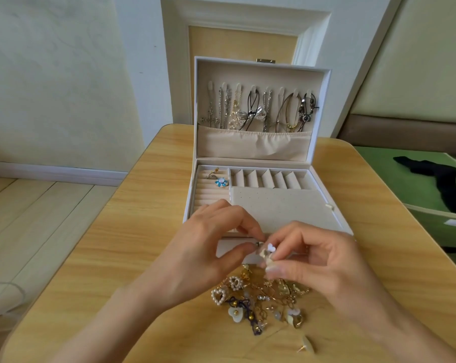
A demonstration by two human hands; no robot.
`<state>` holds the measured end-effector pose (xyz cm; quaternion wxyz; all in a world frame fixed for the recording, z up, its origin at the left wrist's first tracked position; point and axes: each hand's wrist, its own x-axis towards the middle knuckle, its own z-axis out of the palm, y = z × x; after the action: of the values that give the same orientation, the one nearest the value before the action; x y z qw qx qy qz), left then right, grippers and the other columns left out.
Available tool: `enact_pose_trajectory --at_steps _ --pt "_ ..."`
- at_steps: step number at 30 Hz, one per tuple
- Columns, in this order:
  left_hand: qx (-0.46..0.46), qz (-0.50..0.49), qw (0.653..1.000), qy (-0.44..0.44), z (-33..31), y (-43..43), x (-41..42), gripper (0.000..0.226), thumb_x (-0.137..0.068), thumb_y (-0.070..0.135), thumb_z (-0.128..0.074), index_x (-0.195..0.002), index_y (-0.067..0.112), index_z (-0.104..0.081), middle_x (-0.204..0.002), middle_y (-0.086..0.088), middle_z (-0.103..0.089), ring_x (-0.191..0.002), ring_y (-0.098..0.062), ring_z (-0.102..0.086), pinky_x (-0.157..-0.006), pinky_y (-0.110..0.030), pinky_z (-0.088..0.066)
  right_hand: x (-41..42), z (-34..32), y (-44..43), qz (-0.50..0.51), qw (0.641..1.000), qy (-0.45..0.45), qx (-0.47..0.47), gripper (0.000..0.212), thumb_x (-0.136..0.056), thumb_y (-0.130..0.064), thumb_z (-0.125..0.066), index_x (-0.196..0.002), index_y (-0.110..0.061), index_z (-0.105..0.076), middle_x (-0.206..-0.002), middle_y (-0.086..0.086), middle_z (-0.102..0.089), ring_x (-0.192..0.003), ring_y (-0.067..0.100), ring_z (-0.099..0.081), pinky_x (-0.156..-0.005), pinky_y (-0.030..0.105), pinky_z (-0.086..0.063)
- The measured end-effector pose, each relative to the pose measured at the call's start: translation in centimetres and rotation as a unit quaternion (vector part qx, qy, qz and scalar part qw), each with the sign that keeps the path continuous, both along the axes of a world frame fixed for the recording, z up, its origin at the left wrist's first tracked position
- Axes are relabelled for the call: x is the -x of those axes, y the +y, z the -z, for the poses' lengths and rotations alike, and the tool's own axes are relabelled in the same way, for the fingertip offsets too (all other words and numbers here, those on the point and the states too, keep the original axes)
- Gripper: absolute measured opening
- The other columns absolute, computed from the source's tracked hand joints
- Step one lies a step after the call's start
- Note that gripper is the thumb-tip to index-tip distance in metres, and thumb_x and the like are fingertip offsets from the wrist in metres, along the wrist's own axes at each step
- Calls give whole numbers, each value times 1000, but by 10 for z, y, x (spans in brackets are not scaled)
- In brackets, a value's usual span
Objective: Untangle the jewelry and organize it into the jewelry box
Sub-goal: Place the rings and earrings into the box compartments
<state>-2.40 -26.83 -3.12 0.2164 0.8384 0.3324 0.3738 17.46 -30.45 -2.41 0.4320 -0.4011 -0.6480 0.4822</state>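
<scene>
An open white jewelry box (318, 163) stands on the wooden table, its lid upright with several necklaces (258, 111) hanging inside. A blue flower piece (221, 182) and a small ring lie on the ring rolls at the box's left. Just in front of the box, my right hand (323, 260) pinches a small white heart earring (267, 251). My left hand (208, 247) pinches the tiny metal part at its end. Below both hands lies a tangled pile of jewelry (263, 299) with pearl hearts, gold pieces and a purple cord.
One loose stud earring (306, 345) lies near the table's front edge. A green bin (431, 216) with black fabric stands to the right of the table (132, 244). A clear plastic object (4, 297) sits at the far left. A wall and a framed panel rise behind the box.
</scene>
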Motion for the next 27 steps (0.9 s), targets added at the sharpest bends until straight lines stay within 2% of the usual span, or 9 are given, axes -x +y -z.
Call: enact_pose_trajectory --at_steps 2,5,10,13,17,20,24,26,27 --pt "17 14 1000 -23 -1 -3 -3 15 -82 26 -57 -95 22 -64 -90 13 -62 -90 -9 -59 -78 -21 -45 -3 0 2 -4 996 72 55 17 -58 -13 -84 -66 -10 -70 -84 9 -70 -81 31 -68 -70 27 -55" --pt "43 33 996 -65 -4 -6 -4 16 -82 21 -56 -95 18 -63 -90 15 -63 -85 -10 -59 -75 -14 -42 -3 -2 3 -27 983 158 92 19 -61 -13 -81 -75 -9 -70 -87 22 -69 -79 32 -69 -68 28 -56" --pt "39 42 993 -102 -6 -8 -9 19 -82 31 -65 -96 18 -65 -93 8 -61 -79 -15 -60 -68 -28 -49 1 -4 4 -18 977 192 95 17 -69 -10 -74 -86 -10 -72 -88 23 -70 -80 30 -69 -69 29 -56" --pt "16 25 993 -112 -1 -4 -12 16 -82 28 -66 -92 16 -66 -92 7 -59 -76 -14 -60 -64 -29 -49 5 -3 4 16 976 193 95 17 -67 -10 -68 -83 -9 -73 -83 21 -71 -77 26 -70 -67 27 -55" --pt "27 0 993 -119 4 -5 -14 18 -80 33 -65 -88 17 -67 -89 9 -59 -74 -12 -59 -63 -21 -48 6 -1 3 43 990 127 50 13 -73 -10 -75 -84 -8 -71 -83 18 -72 -77 27 -70 -69 27 -55" --pt "44 -16 991 -125 0 1 -18 20 -77 35 -68 -87 17 -67 -86 7 -62 -75 -9 -62 -65 -18 -50 6 -5 10 87 994 71 -10 13 -74 -11 -71 -86 -6 -68 -83 13 -73 -78 24 -70 -68 24 -55" --pt "55 -67 989 -121 -17 36 -24 12 -77 18 -74 -85 11 -67 -77 4 -68 -69 -5 -65 -66 -21 -54 10 -22 55 118 991 -11 -64 12 -77 0 -71 -81 -10 -67 -78 6 -72 -72 17 -69 -66 22 -55" --pt "58 -102 987 -106 -25 64 -25 10 -77 13 -73 -86 10 -68 -72 0 -69 -63 -6 -64 -64 -21 -54 12 -29 89 140 987 -47 -59 12 -77 -1 -72 -76 -12 -66 -74 6 -71 -68 15 -68 -63 22 -54" --pt "74 -106 986 -106 -28 77 -25 11 -78 11 -73 -87 10 -68 -72 -3 -69 -64 -9 -66 -67 -26 -55 13 -31 103 145 987 -58 -44 11 -77 -1 -72 -76 -11 -66 -74 6 -70 -67 15 -67 -62 22 -54"
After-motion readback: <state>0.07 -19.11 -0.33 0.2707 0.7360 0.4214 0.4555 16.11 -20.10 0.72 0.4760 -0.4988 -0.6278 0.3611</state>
